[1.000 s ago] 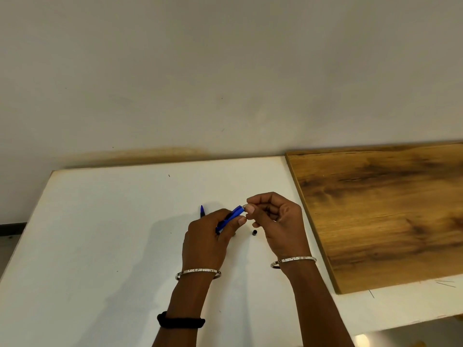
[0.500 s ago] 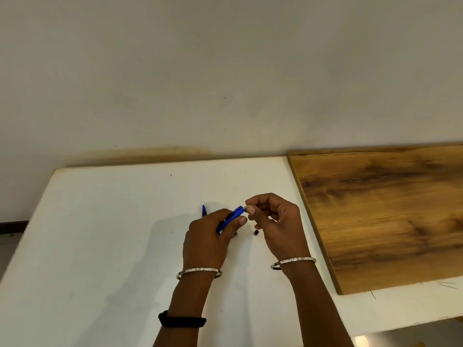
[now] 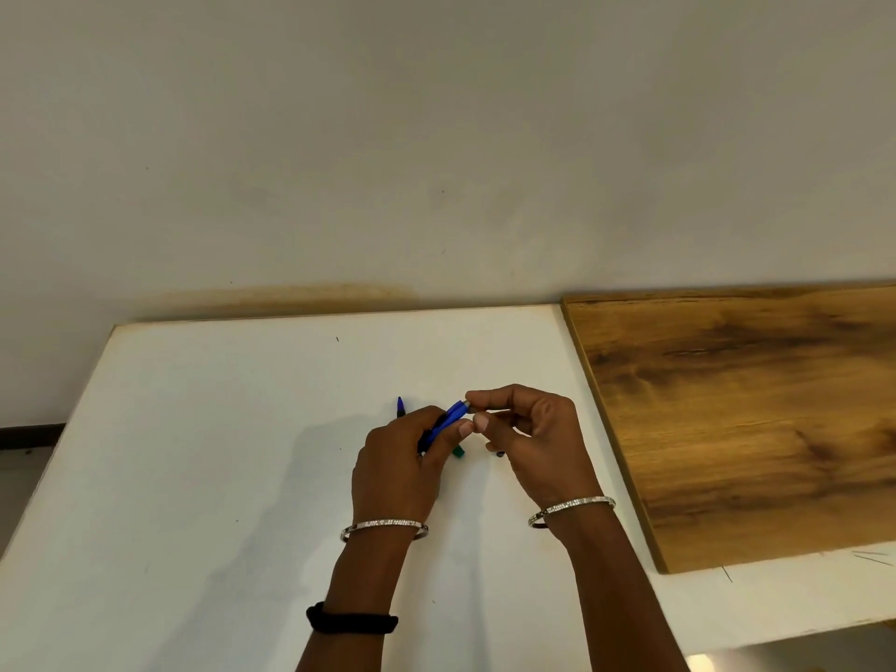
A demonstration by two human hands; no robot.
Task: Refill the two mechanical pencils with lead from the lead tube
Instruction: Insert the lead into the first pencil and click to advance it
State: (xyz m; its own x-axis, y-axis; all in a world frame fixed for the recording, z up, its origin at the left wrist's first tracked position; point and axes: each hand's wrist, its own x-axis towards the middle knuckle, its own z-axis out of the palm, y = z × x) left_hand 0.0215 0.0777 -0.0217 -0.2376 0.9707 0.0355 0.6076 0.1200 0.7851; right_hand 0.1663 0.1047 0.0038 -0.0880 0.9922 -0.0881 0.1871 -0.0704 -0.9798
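My left hand [image 3: 405, 460] grips a blue mechanical pencil [image 3: 451, 416], slanted with its back end up and to the right. My right hand [image 3: 533, 438] pinches at that grey end with thumb and forefinger; what lies between the fingertips is too small to make out. A second blue pencil [image 3: 400, 406] lies on the white table [image 3: 218, 453], only its tip showing past my left hand. A small green piece [image 3: 458, 452] lies under my left thumb, and a small black cap [image 3: 498, 453] rests on the table beneath my right hand.
A wooden board [image 3: 751, 414] lies on the table's right side, its left edge close to my right hand. The wall [image 3: 436, 138] rises just behind the table. The table's left edge slants away at the far left.
Both hands stay in nearly the same place. My right fingers have shifted slightly at the pencil's back end, and the green piece now shows under my left thumb.
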